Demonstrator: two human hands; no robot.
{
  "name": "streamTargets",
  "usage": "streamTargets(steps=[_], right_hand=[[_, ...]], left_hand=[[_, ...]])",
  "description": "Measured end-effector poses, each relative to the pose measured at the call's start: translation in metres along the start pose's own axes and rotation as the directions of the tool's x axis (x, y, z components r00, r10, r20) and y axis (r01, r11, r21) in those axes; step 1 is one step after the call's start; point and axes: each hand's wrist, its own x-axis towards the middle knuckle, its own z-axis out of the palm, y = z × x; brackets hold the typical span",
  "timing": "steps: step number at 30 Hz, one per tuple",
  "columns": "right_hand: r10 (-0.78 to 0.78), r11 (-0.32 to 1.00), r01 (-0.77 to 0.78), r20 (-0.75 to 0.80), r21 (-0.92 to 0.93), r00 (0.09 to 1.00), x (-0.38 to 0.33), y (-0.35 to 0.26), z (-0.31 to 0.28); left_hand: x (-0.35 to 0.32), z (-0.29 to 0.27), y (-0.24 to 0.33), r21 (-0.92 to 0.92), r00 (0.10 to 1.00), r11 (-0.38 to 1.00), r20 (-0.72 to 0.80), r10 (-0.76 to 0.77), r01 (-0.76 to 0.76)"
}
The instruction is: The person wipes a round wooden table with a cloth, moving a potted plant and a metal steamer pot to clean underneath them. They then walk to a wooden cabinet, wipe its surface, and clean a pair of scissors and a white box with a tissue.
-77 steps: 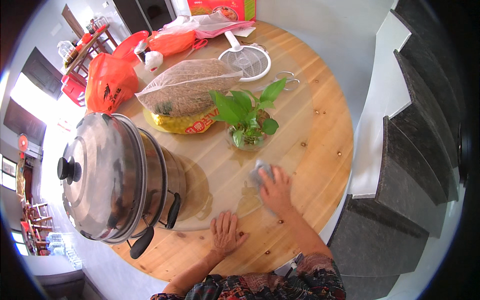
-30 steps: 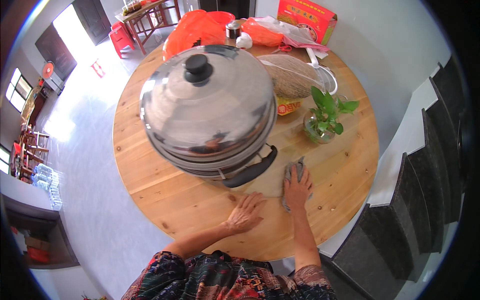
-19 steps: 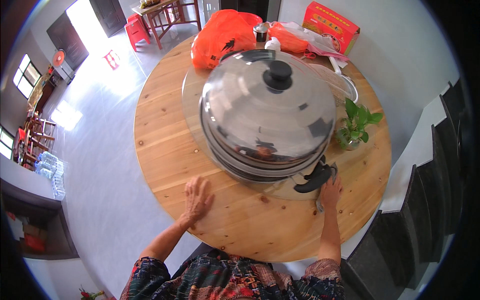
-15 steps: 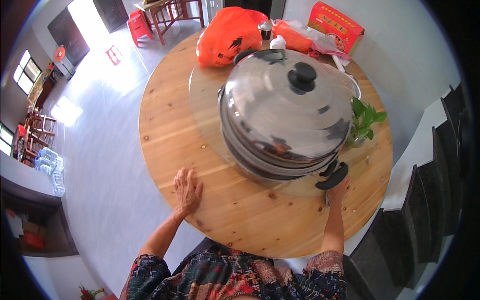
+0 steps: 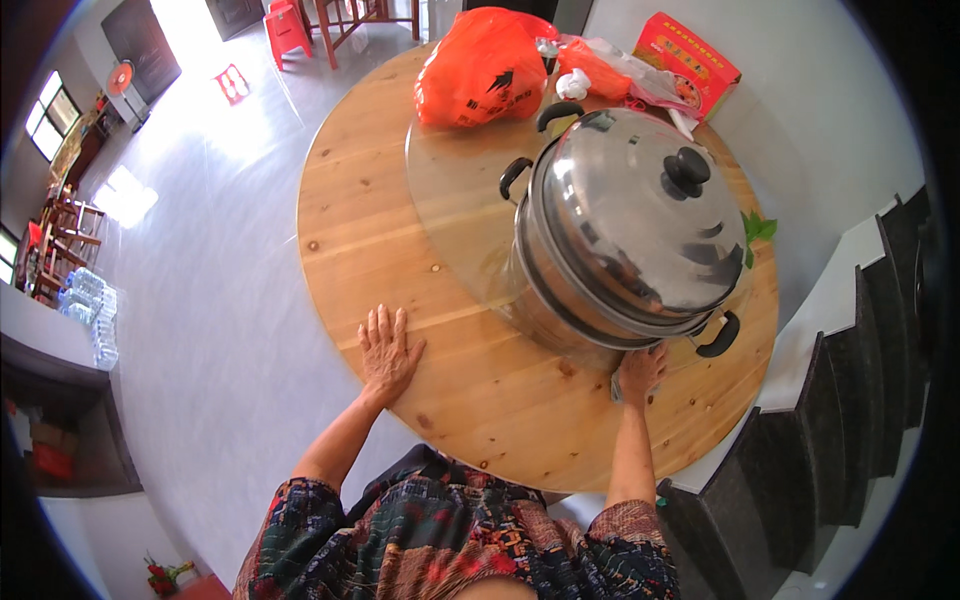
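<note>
My left hand (image 5: pixel 388 356) lies flat near the left edge of the round wooden table (image 5: pixel 370 240), fingers spread, holding nothing. My right hand (image 5: pixel 640 374) is on the tabletop, close against the lower side of a big steel steamer pot (image 5: pixel 580 315). A greyish cloth (image 5: pixel 616 387) shows under its fingers, mostly hidden by the hand. The pot has a domed shiny lid (image 5: pixel 625 200) with a black knob (image 5: pixel 685 172) and black side handles (image 5: pixel 717 335). It stands on a round glass turntable (image 5: pixel 450 215).
At the table's far side lie an orange plastic bag (image 5: pixel 480 75), a crumpled white tissue (image 5: pixel 573 85) and a red box (image 5: pixel 688 60). A green plant (image 5: pixel 760 228) shows behind the pot at the right. Dark stairs (image 5: pixel 800 450) rise beside the table.
The pot has shifted to the right and turned, bringing two left-side handles into view. My right hand has moved left along the tabletop with the cloth. My left hand stays flat.
</note>
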Motion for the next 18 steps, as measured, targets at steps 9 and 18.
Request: streamTargets(steps=[9, 18], right_hand=[[-0.069, 0.98, 0.104, -0.201, 0.171, 0.977, -0.107, -0.079, -0.003], [-0.479, 0.828, 0.513, -0.192, 0.225, 0.857, -0.165, -0.163, -0.042]], left_hand=[[0.0, 0.004, -0.003, -0.049, 1.0, 0.999, 0.004, -0.007, 0.007], [-0.001, 0.007, -0.006, -0.027, 0.999, 0.999, -0.028, -0.019, 0.018]])
